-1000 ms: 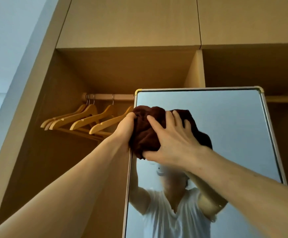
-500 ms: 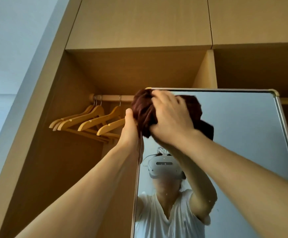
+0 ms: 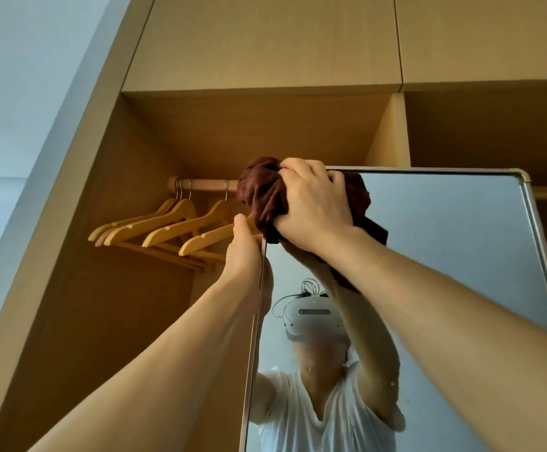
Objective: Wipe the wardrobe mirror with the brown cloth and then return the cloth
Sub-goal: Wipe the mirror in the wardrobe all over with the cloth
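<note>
The wardrobe mirror (image 3: 445, 256) is a tall metal-framed panel filling the lower right. My right hand (image 3: 311, 203) grips the bunched brown cloth (image 3: 260, 190) and presses it against the mirror's top left corner, with part of the cloth over the top edge. My left hand (image 3: 246, 252) holds the mirror's left edge just below the cloth, thumb up along the frame; its fingers are hidden behind the frame. The glass reflects a person in a white shirt with both arms raised.
Several wooden hangers (image 3: 168, 228) hang on a rail (image 3: 200, 184) inside the open wardrobe, just left of the mirror. A vertical wooden divider (image 3: 391, 135) stands behind the mirror's top. Closed upper cabinet doors (image 3: 265, 40) sit above. A pale wall (image 3: 21, 109) lies to the left.
My right hand has carried the cloth upward from the upper glass to the mirror's top left corner. My left hand has slipped lower relative to the cloth, staying on the left edge.
</note>
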Available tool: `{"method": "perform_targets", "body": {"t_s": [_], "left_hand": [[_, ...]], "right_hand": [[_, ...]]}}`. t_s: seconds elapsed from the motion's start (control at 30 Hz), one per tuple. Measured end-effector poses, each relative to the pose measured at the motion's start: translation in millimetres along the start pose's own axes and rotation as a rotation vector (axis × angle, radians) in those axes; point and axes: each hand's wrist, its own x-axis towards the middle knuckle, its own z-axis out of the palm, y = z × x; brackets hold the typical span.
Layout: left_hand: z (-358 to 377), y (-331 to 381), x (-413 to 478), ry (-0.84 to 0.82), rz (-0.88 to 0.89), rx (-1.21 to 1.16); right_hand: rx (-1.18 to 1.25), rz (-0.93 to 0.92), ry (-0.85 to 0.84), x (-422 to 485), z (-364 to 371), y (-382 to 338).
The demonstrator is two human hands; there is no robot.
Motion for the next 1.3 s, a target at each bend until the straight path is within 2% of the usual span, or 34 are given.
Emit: {"method": "perform_targets", "body": {"t_s": [0.07, 0.1, 0.23, 0.3, 0.37, 0.43, 0.5, 0.6, 0.7, 0.8, 0.9, 0.97, 1.03, 1.1, 1.13, 1.2, 1.3], "left_hand": [[-3.2, 0.2, 0.8, 0.002, -0.033, 0.016], [-4.1, 1.6, 0.7, -0.006, -0.051, 0.036], [-4.3, -3.9, 8.7, -0.002, -0.007, 0.124], [-3.1, -3.8, 7.3, 0.005, 0.023, 0.127], [-5.6, -3.1, 4.3, -0.027, -0.032, 0.114], [-8.1, -3.4, 2.8, -0.048, -0.057, 0.135], [-8.9, -5.6, 2.2, -0.05, -0.056, 0.152], [-7.9, -10.2, 2.9, -0.043, -0.026, 0.12], [-8.1, -12.3, 4.4, -0.031, -0.028, 0.147], [-10.5, -11.5, 5.5, -0.054, -0.068, 0.126], [-10.1, -9.8, 2.0, -0.081, -0.11, 0.048], [-8.8, -10.3, 1.5, -0.069, -0.082, 0.029], [-7.1, -9.7, 0.0, -0.06, -0.069, 0.031], [-5.7, -9.2, -0.9, -0.051, -0.079, 0.032], [-5.7, -9.4, -0.2, -0.049, -0.079, 0.045], [-7.2, -10.2, 0.0, -0.059, -0.069, 0.07], [-12.4, -9.7, -3.6, -0.113, -0.089, 0.058]], "right_hand": [[0.002, -0.077, -0.044, -0.1, -10.0, 18.3], [0.005, -0.06, -0.043, -2.3, -15.6, 28.9], [0.013, 0.127, 0.045, -30.5, -37.1, 78.4], [-0.015, 0.308, 0.116, -49.5, -42.8, 101.7], [-0.035, 0.595, 0.174, -57.9, -43.3, 107.4], [-0.063, 0.778, 0.154, -54.9, -39.9, 90.0], [-0.085, 0.681, 0.084, -44.2, -30.0, 51.7], [-0.052, 0.274, -0.008, -23.1, -8.1, -9.7], [-0.019, 0.097, -0.045, -12.9, -13.5, -12.3], [-0.051, 0.117, -0.013, -20.8, -28.8, 36.9], [-0.093, 0.269, 0.027, -44.4, -49.4, 95.5], [-0.215, 0.409, 0.032, -64.2, -62.6, 127.9], [-0.325, 0.593, -0.015, -72.3, -75.0, 143.5], [-0.315, 0.662, -0.047, -63.0, -77.3, 136.7], [-0.296, 0.632, -0.06, -54.7, -74.8, 123.7], [-0.228, 0.455, -0.067, -38.8, -59.7, 85.9], [-0.002, 0.208, -0.106, -19.0, -33.6, 27.4]]}}
